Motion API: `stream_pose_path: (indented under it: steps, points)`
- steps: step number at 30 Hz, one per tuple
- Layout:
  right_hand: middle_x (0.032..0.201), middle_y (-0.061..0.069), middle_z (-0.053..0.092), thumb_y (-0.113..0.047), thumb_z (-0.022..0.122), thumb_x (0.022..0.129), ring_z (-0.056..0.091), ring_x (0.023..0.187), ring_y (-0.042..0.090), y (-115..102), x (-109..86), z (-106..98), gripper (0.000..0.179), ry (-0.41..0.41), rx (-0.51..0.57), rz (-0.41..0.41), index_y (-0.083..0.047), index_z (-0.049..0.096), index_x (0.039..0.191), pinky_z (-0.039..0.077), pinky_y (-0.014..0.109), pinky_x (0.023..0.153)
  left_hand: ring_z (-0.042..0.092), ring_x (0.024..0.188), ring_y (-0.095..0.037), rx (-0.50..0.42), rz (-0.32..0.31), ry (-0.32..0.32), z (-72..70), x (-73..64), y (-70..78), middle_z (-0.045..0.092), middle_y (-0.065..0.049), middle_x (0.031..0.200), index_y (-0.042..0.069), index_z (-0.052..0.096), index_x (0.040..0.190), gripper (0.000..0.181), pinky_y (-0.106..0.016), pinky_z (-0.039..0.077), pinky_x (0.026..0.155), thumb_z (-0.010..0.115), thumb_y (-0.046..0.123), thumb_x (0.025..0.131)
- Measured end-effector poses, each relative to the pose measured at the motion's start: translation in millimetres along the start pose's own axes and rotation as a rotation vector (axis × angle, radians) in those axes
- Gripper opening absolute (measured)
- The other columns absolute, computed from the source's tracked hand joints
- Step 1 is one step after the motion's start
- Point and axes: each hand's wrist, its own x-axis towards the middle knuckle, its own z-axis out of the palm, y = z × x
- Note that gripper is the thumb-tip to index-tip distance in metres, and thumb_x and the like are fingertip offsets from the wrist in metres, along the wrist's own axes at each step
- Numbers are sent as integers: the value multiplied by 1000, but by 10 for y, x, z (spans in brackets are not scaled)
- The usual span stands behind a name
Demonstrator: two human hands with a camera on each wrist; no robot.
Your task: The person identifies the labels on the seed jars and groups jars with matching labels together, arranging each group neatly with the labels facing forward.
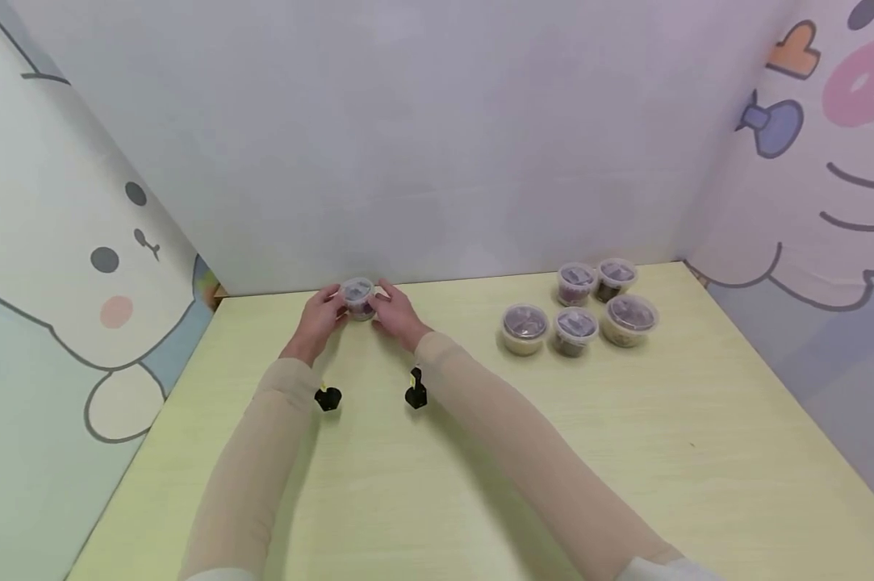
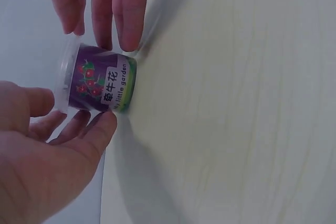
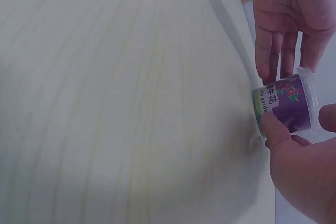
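A small clear lidded plastic cup (image 1: 359, 300) stands at the far left edge of the table. Its purple label, printed with red flowers and "little garden", shows in the left wrist view on the cup (image 2: 100, 80) and in the right wrist view on the cup (image 3: 289, 103). My left hand (image 1: 319, 321) holds the cup's left side, thumb toward me and fingers behind. On its right side my right hand (image 1: 400, 319) grips the same cup with thumb and curled fingers. The fingers behind the cup are partly hidden.
Several lidded tubs stand in a group at the back right, among them a cream-coloured tub (image 1: 524, 329) and a larger tub (image 1: 629, 320). Black wrist-camera mounts (image 1: 328, 398) hang near the wrists. A pale wall (image 1: 407, 145) rises behind the table (image 1: 422, 500).
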Motion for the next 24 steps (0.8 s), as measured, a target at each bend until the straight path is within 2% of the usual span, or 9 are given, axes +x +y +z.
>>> stream_pose_path:
  steps: [4,7,10,12,14,16,19,21,24]
  points:
    - [160,18,35,-12,51,106,38,145,29,-55,-26,-70,62,24,-26,-42,-13,25,162,46,45,107,30,148,-30,-18,-18,43,41,-22,67,25,-18,163,8,15,163,59,-38,33,117,38,25,111]
    - [160,18,34,-10,50,106,39,144,30,-107,-51,-176,60,15,-93,-65,-10,26,161,47,44,106,26,149,-31,63,16,99,67,-55,120,24,-17,163,9,15,163,60,-40,30,119,41,24,110]
    - [160,19,34,-10,50,105,43,142,32,-204,-84,-311,59,-16,-173,-68,-8,28,160,47,45,106,24,150,-33,237,118,169,108,-91,175,26,-19,162,7,24,160,59,-44,25,121,46,19,107]
    - [159,20,36,-11,51,105,45,140,33,-312,-121,-411,58,-42,-248,-60,-6,30,159,47,45,106,24,150,-35,355,211,207,154,-119,221,29,-19,161,5,31,157,56,-46,23,122,49,16,106]
    - [158,20,37,-13,51,105,45,139,33,-443,-173,-528,57,-77,-336,-43,-5,31,158,47,46,107,28,147,-35,434,304,220,219,-148,273,33,-20,158,2,38,153,52,-48,23,121,52,12,104]
    - [157,19,40,-15,51,106,45,139,33,-589,-233,-658,56,-119,-444,-22,-4,33,157,47,46,107,35,141,-35,492,377,210,298,-175,326,37,-20,155,2,42,150,50,-49,27,119,54,10,102]
    - [157,17,39,-18,50,106,43,140,32,-812,-328,-890,57,-209,-623,15,-3,32,158,45,46,108,42,132,-34,575,441,152,432,-213,408,39,-18,153,3,46,147,48,-48,31,116,56,11,101]
    - [158,16,38,-21,50,106,44,140,32,-958,-399,-1051,57,-269,-765,35,-3,32,157,44,46,109,45,127,-34,640,461,89,527,-240,460,40,-18,151,3,48,147,47,-49,35,113,56,13,101]
    - [158,17,37,-22,48,107,45,139,35,-1157,-510,-1285,55,-356,-969,70,-1,34,156,42,47,110,41,135,-35,761,455,-51,670,-298,534,43,-18,150,1,47,146,47,-50,33,115,55,17,102]
